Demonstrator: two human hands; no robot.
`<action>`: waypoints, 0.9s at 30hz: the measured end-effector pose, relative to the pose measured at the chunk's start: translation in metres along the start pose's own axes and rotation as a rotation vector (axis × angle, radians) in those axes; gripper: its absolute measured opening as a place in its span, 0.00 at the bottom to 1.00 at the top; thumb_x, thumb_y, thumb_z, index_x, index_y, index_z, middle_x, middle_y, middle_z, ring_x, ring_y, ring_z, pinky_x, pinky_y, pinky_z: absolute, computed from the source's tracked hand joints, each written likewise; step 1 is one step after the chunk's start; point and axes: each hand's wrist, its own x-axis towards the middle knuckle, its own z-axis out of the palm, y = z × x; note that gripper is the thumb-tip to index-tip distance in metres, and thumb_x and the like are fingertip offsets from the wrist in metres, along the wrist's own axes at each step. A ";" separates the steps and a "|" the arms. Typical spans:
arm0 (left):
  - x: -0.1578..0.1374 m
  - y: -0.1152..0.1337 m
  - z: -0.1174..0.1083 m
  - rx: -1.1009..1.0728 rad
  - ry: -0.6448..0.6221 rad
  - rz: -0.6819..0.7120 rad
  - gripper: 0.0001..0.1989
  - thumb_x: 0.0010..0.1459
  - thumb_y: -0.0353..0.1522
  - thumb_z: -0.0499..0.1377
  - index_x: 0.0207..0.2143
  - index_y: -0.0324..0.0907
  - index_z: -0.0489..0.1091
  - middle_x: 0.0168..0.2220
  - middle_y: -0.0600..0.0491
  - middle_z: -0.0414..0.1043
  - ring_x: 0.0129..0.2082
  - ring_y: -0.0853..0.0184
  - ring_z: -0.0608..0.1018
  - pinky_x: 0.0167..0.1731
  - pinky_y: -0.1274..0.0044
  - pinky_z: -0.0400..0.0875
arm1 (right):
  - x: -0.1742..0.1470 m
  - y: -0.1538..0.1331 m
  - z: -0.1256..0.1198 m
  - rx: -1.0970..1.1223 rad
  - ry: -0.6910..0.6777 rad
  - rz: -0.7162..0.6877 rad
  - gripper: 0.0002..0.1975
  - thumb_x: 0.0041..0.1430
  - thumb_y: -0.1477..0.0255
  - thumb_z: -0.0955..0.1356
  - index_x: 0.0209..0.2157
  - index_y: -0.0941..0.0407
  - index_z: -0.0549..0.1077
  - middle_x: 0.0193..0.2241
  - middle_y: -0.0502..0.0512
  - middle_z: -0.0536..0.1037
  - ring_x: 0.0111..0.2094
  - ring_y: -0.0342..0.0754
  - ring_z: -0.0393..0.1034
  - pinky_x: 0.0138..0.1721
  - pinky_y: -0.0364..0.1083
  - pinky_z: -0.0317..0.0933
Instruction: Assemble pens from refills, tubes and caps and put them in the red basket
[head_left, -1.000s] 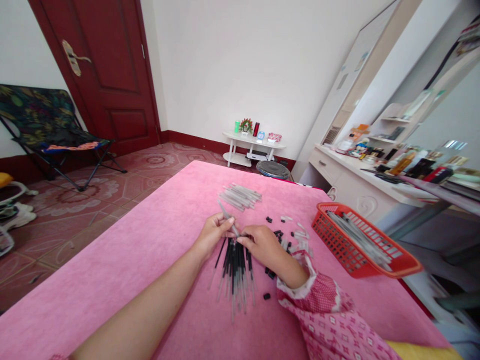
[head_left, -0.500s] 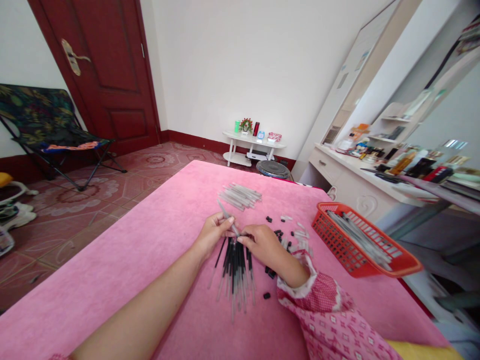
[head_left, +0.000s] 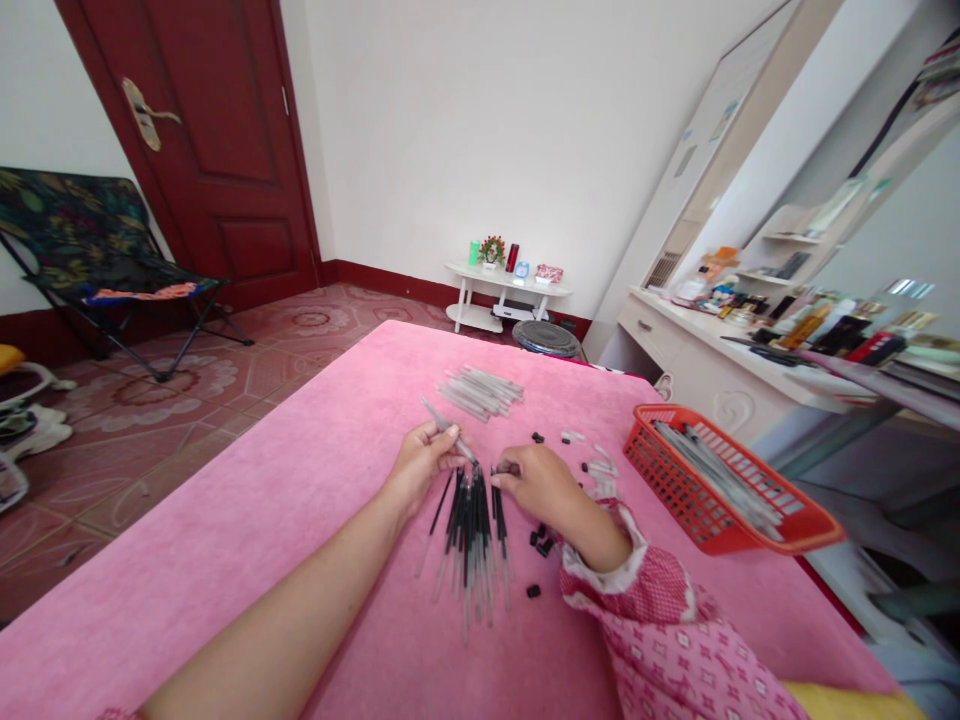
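Observation:
My left hand (head_left: 429, 458) is closed round a grey pen barrel (head_left: 455, 442), which slants with its lower end toward the right. My right hand (head_left: 536, 484) is just to the right, apart from the barrel, with thumb and fingers pinched together; whatever is between them is too small to make out. Below both hands lies a fanned pile of black-and-clear pen refills (head_left: 471, 530). Small black pieces (head_left: 541, 540) lie beside and partly under my right hand. Clear short pieces (head_left: 601, 468) are scattered beyond it.
Grey pen barrels (head_left: 484, 390) lie in a bundle farther up the pink-covered table (head_left: 300, 500). An orange basket (head_left: 720, 480) of more grey barrels stands at the right edge. Past it is a white dresser (head_left: 690, 350) crowded with bottles.
My right hand has moved right, away from the barrel's lower end. My left hand has shifted slightly left, and the barrel it holds now leans more.

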 end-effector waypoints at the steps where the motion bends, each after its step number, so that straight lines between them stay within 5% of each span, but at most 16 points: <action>1: 0.000 0.000 0.000 -0.005 0.004 -0.002 0.13 0.46 0.34 0.65 0.31 0.35 0.69 0.24 0.53 0.73 0.23 0.71 0.76 0.24 0.81 0.73 | -0.001 0.000 -0.001 -0.030 -0.015 0.029 0.07 0.50 0.68 0.68 0.25 0.57 0.75 0.24 0.53 0.77 0.24 0.43 0.66 0.25 0.41 0.49; 5: -0.001 0.001 0.001 -0.004 0.000 -0.003 0.12 0.46 0.34 0.65 0.31 0.35 0.69 0.24 0.52 0.73 0.22 0.72 0.76 0.23 0.82 0.73 | -0.006 -0.003 -0.004 -0.102 -0.152 0.103 0.14 0.47 0.62 0.69 0.18 0.58 0.73 0.16 0.51 0.71 0.17 0.40 0.59 0.20 0.42 0.44; 9: -0.001 0.001 0.001 -0.006 0.010 -0.005 0.12 0.46 0.34 0.65 0.31 0.35 0.69 0.24 0.52 0.73 0.22 0.72 0.76 0.23 0.82 0.73 | -0.010 -0.008 -0.006 -0.038 -0.262 0.088 0.11 0.45 0.66 0.69 0.16 0.58 0.71 0.13 0.49 0.67 0.16 0.39 0.56 0.18 0.41 0.44; 15: 0.000 0.003 -0.001 -0.063 0.041 -0.013 0.11 0.48 0.33 0.64 0.32 0.34 0.70 0.26 0.51 0.74 0.25 0.71 0.77 0.26 0.81 0.73 | -0.010 -0.011 -0.017 0.134 -0.268 0.121 0.09 0.46 0.76 0.63 0.15 0.59 0.69 0.12 0.48 0.67 0.14 0.38 0.56 0.18 0.40 0.46; 27: -0.001 0.007 0.001 -0.134 0.086 -0.025 0.10 0.47 0.32 0.65 0.31 0.35 0.70 0.27 0.51 0.75 0.26 0.71 0.77 0.27 0.81 0.72 | -0.010 -0.014 -0.022 0.313 -0.244 -0.017 0.08 0.46 0.76 0.63 0.16 0.59 0.67 0.13 0.45 0.65 0.16 0.37 0.56 0.18 0.38 0.45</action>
